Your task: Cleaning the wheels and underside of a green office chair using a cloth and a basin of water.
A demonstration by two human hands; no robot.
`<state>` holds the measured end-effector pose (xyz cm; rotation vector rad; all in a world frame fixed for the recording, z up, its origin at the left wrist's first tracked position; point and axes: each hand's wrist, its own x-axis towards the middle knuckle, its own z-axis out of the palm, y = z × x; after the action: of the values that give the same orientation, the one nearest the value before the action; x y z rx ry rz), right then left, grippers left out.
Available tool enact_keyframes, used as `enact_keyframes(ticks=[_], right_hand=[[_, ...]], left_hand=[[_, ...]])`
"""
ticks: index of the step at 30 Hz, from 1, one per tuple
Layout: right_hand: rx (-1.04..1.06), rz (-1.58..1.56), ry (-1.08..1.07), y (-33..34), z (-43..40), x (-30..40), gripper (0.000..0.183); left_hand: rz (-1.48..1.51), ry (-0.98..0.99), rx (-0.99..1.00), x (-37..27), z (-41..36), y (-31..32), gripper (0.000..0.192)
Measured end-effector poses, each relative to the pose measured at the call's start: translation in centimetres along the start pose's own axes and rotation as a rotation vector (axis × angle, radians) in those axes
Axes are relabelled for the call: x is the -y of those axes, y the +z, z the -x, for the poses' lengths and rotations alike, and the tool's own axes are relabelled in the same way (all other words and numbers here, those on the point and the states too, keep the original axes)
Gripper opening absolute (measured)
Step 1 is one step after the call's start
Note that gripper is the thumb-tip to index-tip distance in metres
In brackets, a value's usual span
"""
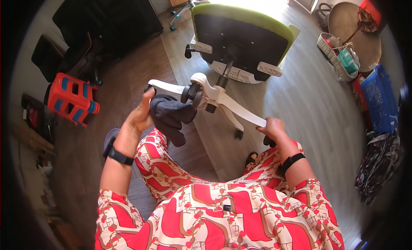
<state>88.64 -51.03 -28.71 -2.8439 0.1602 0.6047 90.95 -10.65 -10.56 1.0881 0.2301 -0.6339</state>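
A swivel chair lies tipped over in front of me, its white five-star base point(222, 97) raised toward me. The gas-lift column point(228, 69) runs from the base to the dark panel point(241, 40) with a lime-green padded rim. My right hand point(273, 128) grips the end of one white leg, by its black caster. A dark grey cloth point(172, 113) hangs from my left hand point(141, 111), which is at the end of another leg; its fingers are partly hidden behind the cloth. Between them, a black caster point(192, 92) sits on a leg pointing at me.
A red and blue plastic stool point(73, 98) lies on its side at left. Along the right stand a woven basket point(338, 58) with things in it, a blue plastic basket point(379, 98) and a dark patterned bag point(378, 166). Another chair's wheeled base point(180, 11) is at the back.
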Motion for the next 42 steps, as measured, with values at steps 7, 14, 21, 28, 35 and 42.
enact_keyframes(ticks=[7, 14, 21, 28, 35, 42], right_hand=[[0.130, 0.058, 0.008, -1.0, -0.6, 0.0, 0.061], [-0.095, 0.092, -0.216, -1.3, -1.1, 1.8, 0.104], [0.126, -0.060, -0.227, -1.2, -1.6, 4.5, 0.075], [0.129, -0.081, -0.186, -2.4, -0.3, 5.4, 0.059], [0.129, -0.120, -0.180, -2.7, -0.6, 6.1, 0.058], [0.134, -0.173, -0.181, -2.6, -1.2, 5.6, 0.056]], left_hand=[[0.261, 0.019, -0.220, 4.0, 0.6, -6.1, 0.021], [0.178, 0.256, -0.204, 1.4, -2.4, -5.8, 0.023], [0.174, 0.498, -0.220, -2.2, -13.5, -6.0, 0.024], [0.025, 0.932, -0.264, -12.6, -23.5, 3.6, 0.026], [-1.013, 1.603, -0.729, -13.1, -39.4, 2.9, 0.038], [-1.094, 1.484, -0.745, -4.3, -42.8, 1.0, 0.053]])
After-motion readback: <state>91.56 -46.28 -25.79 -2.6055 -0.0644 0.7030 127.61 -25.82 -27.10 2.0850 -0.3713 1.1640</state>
